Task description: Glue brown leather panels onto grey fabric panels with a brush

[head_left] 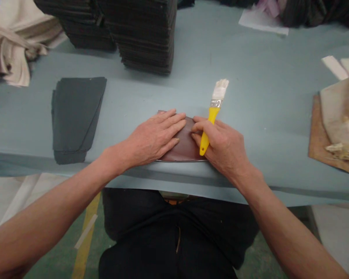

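Observation:
A dark reddish-brown piece (186,145) lies flat near the front edge of the blue-grey table (264,89). My left hand (159,135) rests flat on its left part, fingers stretched out to the right. At the piece's right side, my right hand (221,143) has its fingers curled around a brush with a yellow handle (212,116). The brush's pale bristles point up and away, clear of the piece. The fingertips of my right hand touch the piece's upper right edge. Part of the piece is hidden beneath both hands.
Several dark flat pieces (77,116) lie at the left. Tall dark stacks (147,35) stand at the back. Pale cloth strips (14,46) are at the far left. On the right, a brown board (317,135) bears a stained, light-coloured container (341,100).

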Motion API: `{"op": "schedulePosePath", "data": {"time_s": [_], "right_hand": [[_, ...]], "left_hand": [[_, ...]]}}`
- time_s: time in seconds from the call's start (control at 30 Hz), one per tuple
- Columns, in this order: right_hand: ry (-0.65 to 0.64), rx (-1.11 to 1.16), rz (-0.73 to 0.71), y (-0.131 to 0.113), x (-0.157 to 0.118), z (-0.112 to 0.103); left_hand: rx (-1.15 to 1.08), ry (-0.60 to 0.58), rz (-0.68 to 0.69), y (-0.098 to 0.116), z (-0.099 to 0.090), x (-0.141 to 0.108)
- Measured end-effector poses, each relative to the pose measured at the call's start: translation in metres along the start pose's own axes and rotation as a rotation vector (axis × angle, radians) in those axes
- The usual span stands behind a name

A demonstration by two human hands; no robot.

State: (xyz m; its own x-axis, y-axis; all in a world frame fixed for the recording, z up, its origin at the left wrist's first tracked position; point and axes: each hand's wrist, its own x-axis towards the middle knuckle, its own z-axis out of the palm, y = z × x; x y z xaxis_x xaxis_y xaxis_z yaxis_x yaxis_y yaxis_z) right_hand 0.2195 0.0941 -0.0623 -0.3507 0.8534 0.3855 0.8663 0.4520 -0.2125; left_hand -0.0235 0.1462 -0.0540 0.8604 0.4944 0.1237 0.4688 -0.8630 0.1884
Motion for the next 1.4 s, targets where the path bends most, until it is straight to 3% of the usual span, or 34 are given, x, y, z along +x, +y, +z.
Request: {"op": "schedulePosePath", "data": {"time_s": [0.17, 0.4, 0.57, 0.93, 1.4], "right_hand": [[0.046, 0.006, -0.029, 0.007, -0.002, 0.000], [-0.015, -0.082, -0.079, 0.011, 0.000, -0.004], [-0.019, -0.092, -0.076, 0.011, 0.000, -0.004], [-0.036, -0.082, -0.065, 0.013, -0.001, -0.002], [-0.004, -0.047, -0.059, 0.010, -0.009, -0.006]], "left_hand": [[-0.031, 0.008, -0.015, -0.011, 0.000, -0.009], [-0.021, -0.027, -0.075, -0.013, -0.004, -0.011], [-0.011, -0.017, -0.022, -0.009, -0.008, -0.010], [-0.070, -0.070, 0.009, -0.020, -0.012, -0.027], [-0.067, 0.017, 0.044, -0.017, -0.017, -0.030]]}}
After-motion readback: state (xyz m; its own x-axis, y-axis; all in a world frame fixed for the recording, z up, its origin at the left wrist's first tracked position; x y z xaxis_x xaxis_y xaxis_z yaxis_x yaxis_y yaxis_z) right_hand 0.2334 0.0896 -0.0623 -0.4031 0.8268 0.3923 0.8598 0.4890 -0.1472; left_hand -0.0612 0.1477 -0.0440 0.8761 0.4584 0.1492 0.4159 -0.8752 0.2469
